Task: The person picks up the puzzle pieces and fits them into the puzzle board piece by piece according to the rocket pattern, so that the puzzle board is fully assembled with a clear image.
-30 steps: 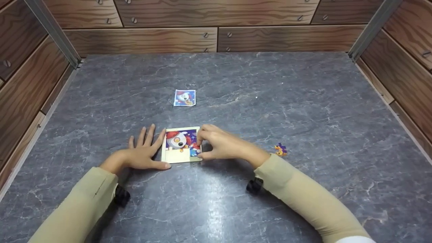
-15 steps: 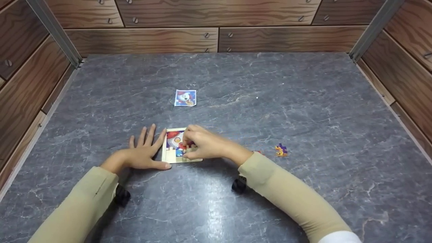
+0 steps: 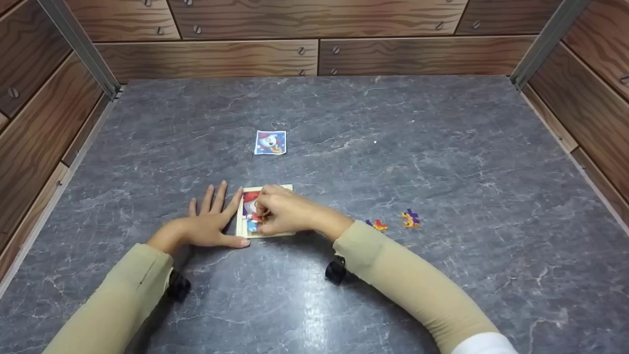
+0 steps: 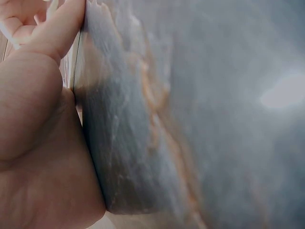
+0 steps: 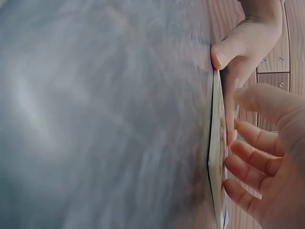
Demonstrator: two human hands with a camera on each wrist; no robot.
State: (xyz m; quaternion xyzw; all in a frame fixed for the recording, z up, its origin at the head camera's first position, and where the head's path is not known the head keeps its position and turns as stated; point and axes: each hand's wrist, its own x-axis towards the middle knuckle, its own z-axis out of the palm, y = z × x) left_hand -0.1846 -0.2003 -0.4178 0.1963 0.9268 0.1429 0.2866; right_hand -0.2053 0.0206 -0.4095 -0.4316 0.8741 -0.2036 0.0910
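Observation:
A small square jigsaw tray (image 3: pixel 240 230) with a pale frame lies on the grey marbled table, partly filled with a picture of a white and red character. My left hand (image 3: pixel 209 227) lies palm down with spread fingers, its index finger and thumb at the tray's left edge. Over the tray, my right hand (image 3: pixel 292 211) pinches a blue jigsaw piece (image 3: pixel 252 226) between thumb and fingers at the lower left of the frame. That hand covers the tray's right half. From the side, the right wrist view shows the tray's edge (image 5: pixel 216 157) and the fingers just above it.
Two loose jigsaw pieces lie to the right: a red and yellow piece (image 3: pixel 378 225), and a purple and orange piece (image 3: pixel 411 218). Behind the tray is a small picture card (image 3: pixel 270 142). Wood-patterned panels (image 3: pixel 206 59) wall the table's back and sides.
My right hand has moved left across the tray, carrying the blue jigsaw piece from the lower right to the lower left. The red and yellow piece has come into view. My left hand stays put.

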